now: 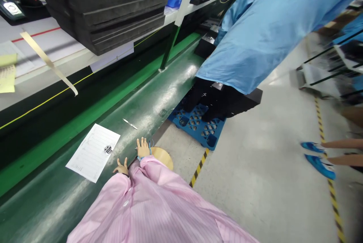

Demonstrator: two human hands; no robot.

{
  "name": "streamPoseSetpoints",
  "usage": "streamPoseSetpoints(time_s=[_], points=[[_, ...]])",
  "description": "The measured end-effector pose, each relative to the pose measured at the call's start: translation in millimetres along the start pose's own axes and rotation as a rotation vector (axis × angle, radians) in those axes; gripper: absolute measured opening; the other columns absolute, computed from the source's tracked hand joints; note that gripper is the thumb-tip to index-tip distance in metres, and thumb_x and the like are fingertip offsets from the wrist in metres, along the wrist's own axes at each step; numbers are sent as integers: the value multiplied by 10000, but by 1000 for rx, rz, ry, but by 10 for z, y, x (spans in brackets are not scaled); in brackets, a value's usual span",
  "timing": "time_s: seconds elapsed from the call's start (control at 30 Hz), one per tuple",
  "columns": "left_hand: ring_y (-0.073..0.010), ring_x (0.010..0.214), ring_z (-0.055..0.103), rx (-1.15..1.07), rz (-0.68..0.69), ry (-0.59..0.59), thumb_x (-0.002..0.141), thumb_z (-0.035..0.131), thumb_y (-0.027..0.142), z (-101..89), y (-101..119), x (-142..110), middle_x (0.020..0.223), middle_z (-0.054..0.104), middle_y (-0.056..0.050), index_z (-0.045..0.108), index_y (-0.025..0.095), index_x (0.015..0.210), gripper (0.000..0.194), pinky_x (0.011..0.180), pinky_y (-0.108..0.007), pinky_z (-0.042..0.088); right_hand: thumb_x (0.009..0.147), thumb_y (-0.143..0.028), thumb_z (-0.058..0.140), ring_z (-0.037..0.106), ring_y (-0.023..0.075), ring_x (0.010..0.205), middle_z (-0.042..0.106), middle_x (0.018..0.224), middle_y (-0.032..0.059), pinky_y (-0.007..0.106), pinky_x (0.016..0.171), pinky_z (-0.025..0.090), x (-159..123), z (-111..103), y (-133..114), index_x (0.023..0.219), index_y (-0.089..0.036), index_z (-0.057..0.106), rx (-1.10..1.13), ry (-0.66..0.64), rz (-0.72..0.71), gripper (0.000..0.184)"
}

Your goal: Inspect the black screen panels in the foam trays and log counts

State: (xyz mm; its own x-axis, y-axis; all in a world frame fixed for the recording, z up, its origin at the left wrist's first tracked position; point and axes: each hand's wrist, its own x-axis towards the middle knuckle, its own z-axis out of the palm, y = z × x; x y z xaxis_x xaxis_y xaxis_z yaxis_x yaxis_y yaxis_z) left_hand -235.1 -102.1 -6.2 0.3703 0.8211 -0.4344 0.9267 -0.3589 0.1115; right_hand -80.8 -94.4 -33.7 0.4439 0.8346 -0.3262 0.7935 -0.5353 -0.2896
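My left hand [121, 167] rests at the near edge of the green conveyor belt [56, 205], fingers spread with nothing in them. Beside it, further along the same edge, my right hand [143, 147] lies with its fingers stretched out, a blue band around the wrist. A printed paper sheet [90, 152] lies on the belt to the left of my hands, with a small dark and silver item [107, 149] on its right side. Past the sheet, a thin white pen [130, 124] lies apart from both hands.
Black foam trays [113, 12] stand stacked on the shelf above the belt. A person in a blue coat [255, 35] bends over black boxes [224, 99] on a blue pallet [198, 129]. A round stool seat [163, 157] is near my right arm. Blue shoes [319, 163] show at right.
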Motion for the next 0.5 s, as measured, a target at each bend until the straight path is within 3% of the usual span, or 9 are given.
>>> streamPoseSetpoints(time_s=[0.27,0.5], points=[[-253,1173,639,106,-166,-211,969,633,397,-19,47,55,1357,605,-132,580,150,1353,459,981,-475,598,970,-415,628,519,286,1387,500,1520,122,560,1158,469,21,170,154,1427,-199,534,-19,61,-82,514],[-231,1128,656,159,-13,-231,965,640,404,-173,-151,32,1334,614,-130,567,154,1370,482,965,-442,607,978,-403,620,592,241,1281,575,1427,112,490,1085,538,190,139,383,1347,-187,589,6,63,-112,429]])
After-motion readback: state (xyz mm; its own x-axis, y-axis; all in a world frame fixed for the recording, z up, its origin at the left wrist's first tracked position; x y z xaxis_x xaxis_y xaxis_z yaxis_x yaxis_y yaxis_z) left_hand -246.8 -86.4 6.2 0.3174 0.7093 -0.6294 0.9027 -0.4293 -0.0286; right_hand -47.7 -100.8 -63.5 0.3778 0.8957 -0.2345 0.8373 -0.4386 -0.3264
